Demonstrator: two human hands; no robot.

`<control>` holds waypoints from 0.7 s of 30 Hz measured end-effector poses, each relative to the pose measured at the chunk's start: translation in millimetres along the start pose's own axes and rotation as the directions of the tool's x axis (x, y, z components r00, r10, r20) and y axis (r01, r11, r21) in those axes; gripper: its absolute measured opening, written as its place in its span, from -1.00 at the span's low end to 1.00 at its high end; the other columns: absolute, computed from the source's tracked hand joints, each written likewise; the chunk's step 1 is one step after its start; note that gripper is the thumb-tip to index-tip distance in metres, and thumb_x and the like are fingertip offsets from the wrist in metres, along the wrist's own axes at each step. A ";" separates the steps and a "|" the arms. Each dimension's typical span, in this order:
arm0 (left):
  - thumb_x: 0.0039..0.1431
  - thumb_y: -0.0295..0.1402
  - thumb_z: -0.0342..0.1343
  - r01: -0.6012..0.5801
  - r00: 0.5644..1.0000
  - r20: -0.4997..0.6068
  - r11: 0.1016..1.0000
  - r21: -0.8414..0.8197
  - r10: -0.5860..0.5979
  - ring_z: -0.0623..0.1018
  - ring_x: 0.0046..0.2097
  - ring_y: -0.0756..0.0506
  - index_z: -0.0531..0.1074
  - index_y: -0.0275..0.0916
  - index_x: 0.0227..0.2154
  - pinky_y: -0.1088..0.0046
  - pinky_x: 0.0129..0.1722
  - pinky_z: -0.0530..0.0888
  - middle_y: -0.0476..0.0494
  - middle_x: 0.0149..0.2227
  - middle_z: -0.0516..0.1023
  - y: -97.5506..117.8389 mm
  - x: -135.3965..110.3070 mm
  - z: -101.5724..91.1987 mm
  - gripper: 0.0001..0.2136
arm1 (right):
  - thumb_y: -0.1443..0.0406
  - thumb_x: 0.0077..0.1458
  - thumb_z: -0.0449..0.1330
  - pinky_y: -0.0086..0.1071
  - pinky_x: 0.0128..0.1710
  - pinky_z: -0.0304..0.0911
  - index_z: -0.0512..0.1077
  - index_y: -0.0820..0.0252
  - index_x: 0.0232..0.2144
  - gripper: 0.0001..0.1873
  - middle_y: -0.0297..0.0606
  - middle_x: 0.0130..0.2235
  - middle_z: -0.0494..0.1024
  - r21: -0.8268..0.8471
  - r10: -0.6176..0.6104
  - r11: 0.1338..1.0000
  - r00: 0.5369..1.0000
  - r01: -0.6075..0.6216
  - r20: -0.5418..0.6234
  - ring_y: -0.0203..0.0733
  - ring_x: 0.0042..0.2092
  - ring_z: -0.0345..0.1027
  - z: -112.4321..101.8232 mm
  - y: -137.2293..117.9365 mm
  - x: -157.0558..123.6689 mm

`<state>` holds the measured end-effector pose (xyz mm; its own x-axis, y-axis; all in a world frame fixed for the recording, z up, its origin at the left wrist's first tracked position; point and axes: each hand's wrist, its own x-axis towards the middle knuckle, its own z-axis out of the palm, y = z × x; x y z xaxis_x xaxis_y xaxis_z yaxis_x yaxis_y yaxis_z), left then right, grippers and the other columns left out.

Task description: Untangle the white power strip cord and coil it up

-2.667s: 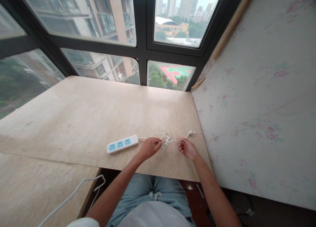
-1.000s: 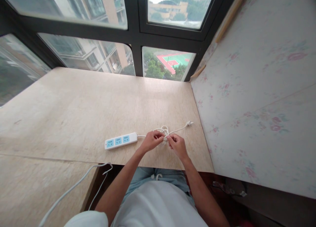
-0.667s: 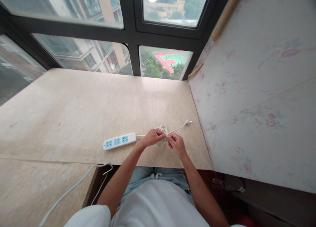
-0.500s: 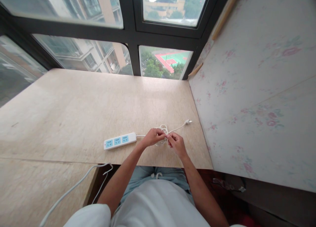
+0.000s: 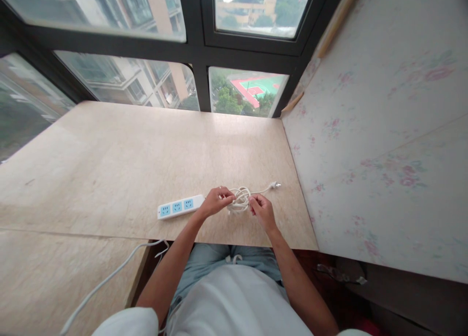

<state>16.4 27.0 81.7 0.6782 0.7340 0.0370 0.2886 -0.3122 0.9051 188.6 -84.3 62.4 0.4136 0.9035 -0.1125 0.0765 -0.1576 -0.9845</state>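
Note:
A white power strip (image 5: 181, 207) with three blue socket faces lies on the wooden surface, left of my hands. Its white cord (image 5: 240, 195) is bunched in loose loops between my hands, and the plug (image 5: 274, 185) rests beyond them to the right. My left hand (image 5: 218, 201) is closed at the left side of the loops, with a bit of cord showing at its fingers. Thumb and forefinger of my right hand (image 5: 262, 210) pinch the cord at the right side of the bundle. The fingertips partly hide the cord there.
The light wooden surface (image 5: 146, 155) reaches to dark-framed windows (image 5: 248, 48). A flowered wall (image 5: 365, 146) bounds it on the right. Another white cable (image 5: 106, 276) runs over the lower surface at the left front, beside a gap.
My hands have moved apart from where their fingertips met over the bundle. The left has shifted left, baring more of the loops. The plug has moved slightly left.

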 end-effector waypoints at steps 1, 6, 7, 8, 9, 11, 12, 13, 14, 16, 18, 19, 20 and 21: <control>0.11 -0.28 0.12 0.023 1.000 0.005 1.000 0.007 -0.023 0.44 -0.40 0.00 0.58 -0.28 -0.46 0.50 -0.35 0.33 -0.11 -0.45 0.56 1.7 2.5 0.2 -0.79 | 0.07 0.09 0.16 -0.50 -0.62 0.07 0.38 0.18 -0.52 -0.68 -0.44 -0.63 0.32 0.006 0.003 1.000 1.000 -0.003 0.005 -0.37 -0.61 0.14 0.0 0.7 0.1; 0.11 -0.15 0.13 0.034 0.995 0.086 0.997 0.076 -0.041 0.45 -0.39 -0.01 0.60 -0.27 -0.38 0.51 -0.40 0.30 -0.11 -0.39 0.58 11.1 19.2 10.5 -0.72 | 0.08 0.09 0.17 -0.50 -0.61 0.06 0.38 0.18 -0.51 -0.69 -0.44 -0.63 0.31 0.029 -0.003 1.000 1.000 0.002 0.024 -0.37 -0.60 0.14 -0.9 3.8 0.0; 0.11 -0.16 0.13 0.023 0.993 0.112 0.995 0.094 -0.033 0.45 -0.40 -0.01 0.60 -0.27 -0.41 0.51 -0.41 0.29 -0.09 -0.43 0.56 12.3 22.4 13.6 -0.72 | 0.08 0.09 0.17 -0.50 -0.61 0.06 0.38 0.18 -0.51 -0.69 -0.44 -0.63 0.31 0.029 -0.003 1.000 1.000 0.003 0.024 -0.37 -0.60 0.14 -1.0 4.0 -0.1; 0.11 -0.18 0.13 0.012 0.991 0.133 0.994 0.112 -0.027 0.44 -0.41 -0.01 0.59 -0.28 -0.45 0.51 -0.42 0.27 -0.08 -0.47 0.54 13.2 25.0 16.5 -0.73 | 0.08 0.09 0.17 -0.49 -0.61 0.06 0.38 0.18 -0.50 -0.69 -0.44 -0.63 0.31 0.029 -0.003 1.000 1.000 0.002 0.023 -0.37 -0.60 0.14 -1.2 3.9 -0.3; 0.12 -0.21 0.12 0.003 0.989 0.145 0.992 0.130 -0.022 0.43 -0.43 -0.01 0.58 -0.28 -0.49 0.51 -0.43 0.25 -0.06 -0.51 0.52 13.8 26.9 18.9 -0.74 | 0.08 0.09 0.17 -0.49 -0.61 0.06 0.39 0.19 -0.50 -0.69 -0.44 -0.63 0.31 0.026 -0.003 1.000 1.000 0.003 0.020 -0.36 -0.60 0.14 -1.3 3.7 -0.5; 0.12 -0.26 0.11 -0.012 0.991 0.135 0.987 0.160 -0.010 0.42 -0.45 0.00 0.56 -0.29 -0.54 0.51 -0.44 0.23 -0.05 -0.54 0.50 14.3 27.8 21.5 -0.75 | 0.08 0.09 0.17 -0.49 -0.60 0.07 0.39 0.19 -0.51 -0.69 -0.44 -0.63 0.31 0.016 -0.009 1.000 1.000 0.009 0.012 -0.36 -0.60 0.14 -1.5 2.9 -0.9; 0.11 -0.28 0.11 -0.018 0.994 0.113 0.985 0.169 -0.002 0.42 -0.45 0.01 0.57 -0.29 -0.54 0.51 -0.44 0.23 -0.05 -0.53 0.50 14.4 26.5 21.4 -0.76 | 0.08 0.09 0.16 -0.49 -0.60 0.07 0.39 0.19 -0.51 -0.69 -0.44 -0.63 0.31 0.010 -0.015 1.000 1.000 0.015 0.006 -0.36 -0.60 0.14 -1.5 2.4 -1.1; 0.11 -0.29 0.12 -0.022 0.996 0.085 0.985 0.173 0.007 0.42 -0.45 0.01 0.58 -0.28 -0.52 0.51 -0.43 0.24 -0.06 -0.52 0.51 14.4 24.1 20.2 -0.77 | 0.09 0.09 0.16 -0.48 -0.60 0.07 0.39 0.18 -0.52 -0.69 -0.44 -0.63 0.31 0.007 -0.020 1.000 1.000 0.020 -0.002 -0.36 -0.60 0.15 -1.4 2.0 -1.3; 0.11 -0.29 0.12 -0.023 0.998 0.053 0.985 0.172 0.014 0.43 -0.44 0.01 0.59 -0.27 -0.50 0.51 -0.42 0.25 -0.06 -0.50 0.52 14.4 20.6 18.1 -0.79 | 0.09 0.09 0.16 -0.48 -0.60 0.07 0.39 0.18 -0.52 -0.69 -0.44 -0.64 0.31 0.005 -0.024 1.000 1.000 0.024 -0.013 -0.36 -0.60 0.15 -1.2 1.8 -1.5; 0.12 -0.29 0.13 -0.015 1.000 -0.009 0.988 0.156 0.017 0.43 -0.44 0.01 0.61 -0.25 -0.46 0.51 -0.40 0.27 -0.07 -0.50 0.53 14.1 11.1 11.3 -0.80 | 0.09 0.09 0.16 -0.48 -0.61 0.07 0.39 0.18 -0.53 -0.69 -0.43 -0.64 0.31 0.005 -0.020 1.000 0.999 0.020 -0.047 -0.36 -0.60 0.14 -0.2 1.9 -1.7; 0.12 -0.28 0.14 -0.005 0.998 -0.064 0.993 0.118 0.013 0.42 -0.44 0.01 0.61 -0.24 -0.45 0.51 -0.40 0.28 -0.07 -0.50 0.53 13.1 -0.3 3.0 -0.80 | 0.10 0.07 0.17 -0.48 -0.61 0.07 0.39 0.19 -0.53 -0.70 -0.43 -0.65 0.31 0.000 -0.004 1.000 0.996 0.004 -0.086 -0.35 -0.61 0.14 1.1 3.1 -1.4; 0.11 -0.27 0.14 0.003 0.996 -0.091 0.996 0.092 0.005 0.42 -0.44 0.01 0.60 -0.24 -0.45 0.51 -0.40 0.29 -0.08 -0.50 0.53 12.2 -6.0 -0.9 -0.81 | 0.10 0.07 0.17 -0.48 -0.61 0.08 0.38 0.19 -0.54 -0.70 -0.43 -0.65 0.31 -0.004 0.004 1.000 0.995 -0.005 -0.101 -0.35 -0.61 0.14 1.8 3.9 -1.1; 0.10 -0.26 0.15 0.015 0.993 -0.116 0.998 0.063 -0.008 0.41 -0.44 0.01 0.60 -0.25 -0.46 0.51 -0.40 0.30 -0.08 -0.50 0.53 11.1 -11.4 -4.4 -0.81 | 0.11 0.06 0.17 -0.48 -0.61 0.08 0.38 0.19 -0.55 -0.70 -0.43 -0.65 0.31 -0.008 0.010 1.000 0.994 -0.011 -0.110 -0.35 -0.61 0.14 2.5 4.9 -0.6; 0.09 -0.25 0.17 0.032 0.990 -0.139 0.999 0.033 -0.027 0.41 -0.44 0.01 0.59 -0.25 -0.47 0.50 -0.40 0.30 -0.09 -0.49 0.53 9.9 -16.1 -7.1 -0.81 | 0.11 0.06 0.16 -0.48 -0.61 0.09 0.38 0.19 -0.55 -0.70 -0.43 -0.65 0.31 -0.011 0.014 1.000 0.993 -0.016 -0.113 -0.35 -0.61 0.15 3.1 5.9 -0.1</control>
<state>3.6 16.4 93.0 0.5698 0.8187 0.0709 0.3326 -0.3086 0.8911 186.2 -84.0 56.2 0.5147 0.8502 -0.1108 0.0801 -0.1763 -0.9811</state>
